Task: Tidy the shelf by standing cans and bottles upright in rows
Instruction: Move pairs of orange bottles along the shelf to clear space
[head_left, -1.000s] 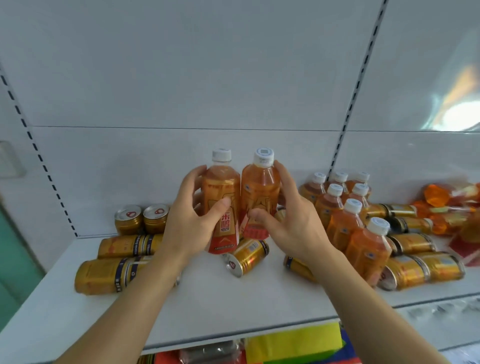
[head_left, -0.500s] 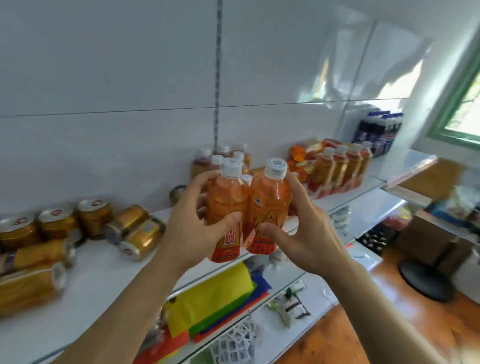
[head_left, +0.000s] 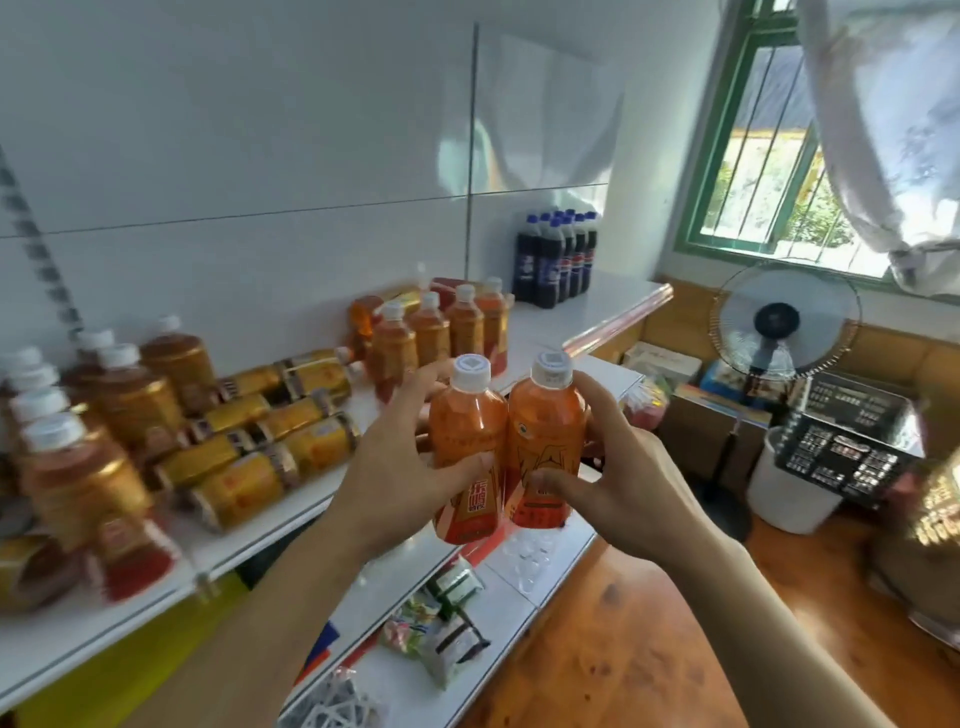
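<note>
off the shelf (head_left: 597, 322) front edge: left hand (head_left: 400, 467) and right hand (head_left: 618, 488) each grasping one upright bottle (head_left: 467, 441), touching; toppled cans (head_left: 270, 441) left.

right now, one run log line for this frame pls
left hand: holds orange bottle upright | right hand: holds second orange bottle upright | bottles touching, off shelf | gold cans lying

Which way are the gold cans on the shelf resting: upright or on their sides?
On their sides. The gold cans lie flat in a loose pile on the white shelf, long bodies level and ends facing sideways, not yet stood in rows.
</note>
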